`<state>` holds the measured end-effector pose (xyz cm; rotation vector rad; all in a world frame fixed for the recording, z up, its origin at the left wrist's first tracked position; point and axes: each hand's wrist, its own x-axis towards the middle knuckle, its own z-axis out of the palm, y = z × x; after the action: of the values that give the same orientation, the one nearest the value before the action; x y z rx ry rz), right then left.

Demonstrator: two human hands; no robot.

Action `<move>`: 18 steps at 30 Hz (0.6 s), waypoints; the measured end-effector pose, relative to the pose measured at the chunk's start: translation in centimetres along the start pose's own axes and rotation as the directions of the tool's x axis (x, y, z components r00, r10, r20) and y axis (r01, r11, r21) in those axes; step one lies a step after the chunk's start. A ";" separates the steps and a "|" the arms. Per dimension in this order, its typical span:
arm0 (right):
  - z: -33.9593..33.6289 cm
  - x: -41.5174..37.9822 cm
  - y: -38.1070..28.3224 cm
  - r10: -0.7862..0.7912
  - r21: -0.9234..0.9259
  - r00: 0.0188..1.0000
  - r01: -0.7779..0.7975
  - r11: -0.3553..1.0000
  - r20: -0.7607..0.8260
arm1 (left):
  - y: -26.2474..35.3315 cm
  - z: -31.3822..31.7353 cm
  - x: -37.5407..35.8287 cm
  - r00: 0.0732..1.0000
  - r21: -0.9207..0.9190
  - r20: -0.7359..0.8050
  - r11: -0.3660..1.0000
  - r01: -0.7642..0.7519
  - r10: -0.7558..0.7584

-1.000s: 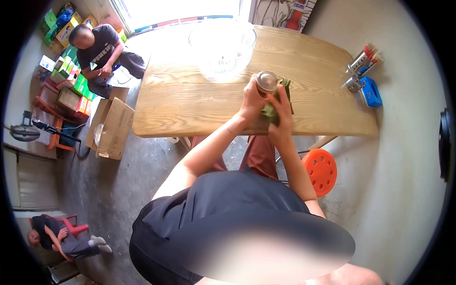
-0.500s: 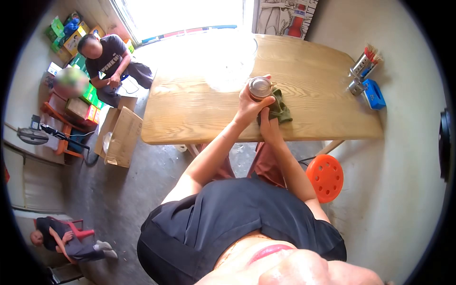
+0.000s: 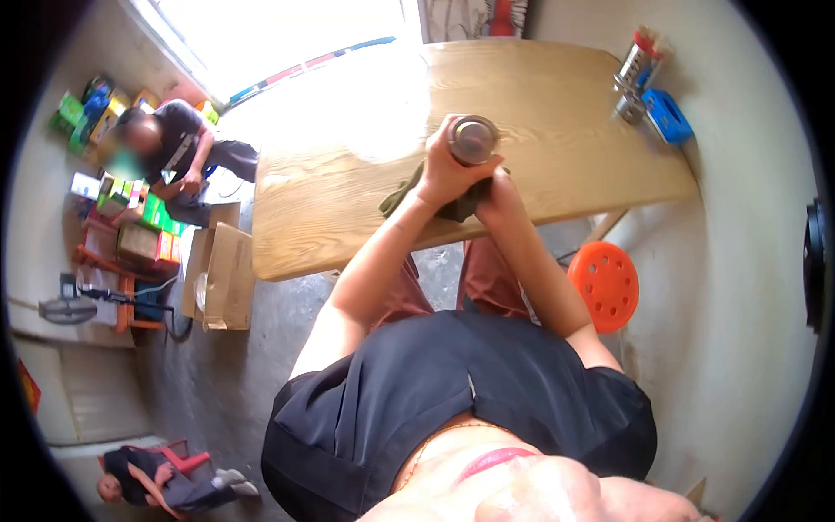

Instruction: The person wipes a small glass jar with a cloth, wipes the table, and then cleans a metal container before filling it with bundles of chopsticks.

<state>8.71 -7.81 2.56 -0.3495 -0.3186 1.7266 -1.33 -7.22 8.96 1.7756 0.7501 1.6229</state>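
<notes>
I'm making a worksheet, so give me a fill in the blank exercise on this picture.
The hand wrapped around the container is the person's ____ one.
The cloth at the hands is coloured ____.
The round top of the orange stool is pierced with ____.
By the wall, the box on the table is coloured ____.

Missing words: left; green; holes; blue.

Poster [image 3: 502, 17] cut off at top, cloth [image 3: 458, 207] partly hidden behind left hand [image 3: 445, 172]
</notes>
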 end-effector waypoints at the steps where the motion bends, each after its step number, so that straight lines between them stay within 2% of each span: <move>1: -0.5 0.0 -0.1 -0.003 -0.083 0.993 -0.007 0.996 -0.120 | -0.7 -0.1 0.1 0.999 0.033 0.023 0.999 -0.042 0.041; 3: 0.1 -1.3 -0.7 -0.051 -0.234 0.941 -0.030 0.972 -0.334 | -1.3 -0.1 -0.2 0.998 0.027 0.043 0.998 -0.054 0.053; 6: -0.7 -2.0 -1.3 -0.033 -0.310 0.947 -0.072 0.948 -0.320 | -2.1 -0.2 -0.2 0.996 0.054 0.068 0.996 -0.066 0.062; 8: -0.7 -2.3 -2.0 -0.055 -0.340 0.946 -0.059 0.938 -0.318 | -2.8 0.1 0.0 0.998 -0.019 0.009 0.998 0.056 -0.055; 9: -1.4 -1.9 -2.2 -0.214 -0.483 0.941 0.064 0.873 -0.263 | -2.8 0.4 0.0 0.998 -0.040 -0.025 0.997 0.063 -0.064; 10: -2.2 -1.3 -2.7 -0.364 -0.609 0.913 0.186 0.771 -0.182 | -2.5 0.5 0.5 0.998 -0.048 -0.018 0.997 0.056 -0.057; 11: -3.8 0.1 -3.7 -0.438 -0.682 0.890 0.243 0.690 -0.126 | -2.2 0.5 1.0 0.997 0.032 -0.054 0.998 0.053 -0.052; 12: -5.1 1.6 -5.3 -0.504 -0.746 0.862 0.295 0.597 -0.063 | -1.8 0.6 1.5 0.995 0.111 -0.090 0.992 0.053 -0.043; 13: -5.2 2.1 -7.0 -0.494 -0.865 0.869 0.274 0.421 0.036 | -1.7 0.8 1.9 0.994 0.089 -0.102 0.995 0.042 -0.033; 14: -1.8 0.2 -9.9 -0.308 -0.997 0.948 -0.078 0.001 -0.075 | -2.2 1.1 2.3 0.995 0.087 -0.096 0.995 0.042 -0.034; 15: -2.1 0.1 -9.6 -0.521 -0.969 0.845 -0.008 -0.247 0.125 | -2.4 1.4 2.8 0.993 -0.024 -0.102 0.998 0.059 -0.062; 16: -2.1 0.0 -9.4 -0.644 -0.872 0.675 -0.003 -0.490 0.360 | -2.7 1.6 3.3 0.991 -0.136 -0.105 0.988 0.070 -0.085; 17: -2.0 -0.2 -9.8 -0.648 -0.873 0.671 -0.005 -0.489 0.359 | -2.8 2.1 3.4 0.990 -0.193 -0.125 0.980 0.044 -0.069; 18: -0.4 -1.1 -10.3 -0.541 -0.827 0.689 0.155 -0.540 0.482 | -2.2 2.7 3.7 0.990 -0.196 -0.119 0.980 0.046 -0.070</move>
<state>18.33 -7.06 6.42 -1.4865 -1.5756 -0.0344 1.66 -3.11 9.54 1.5138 0.6696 1.7185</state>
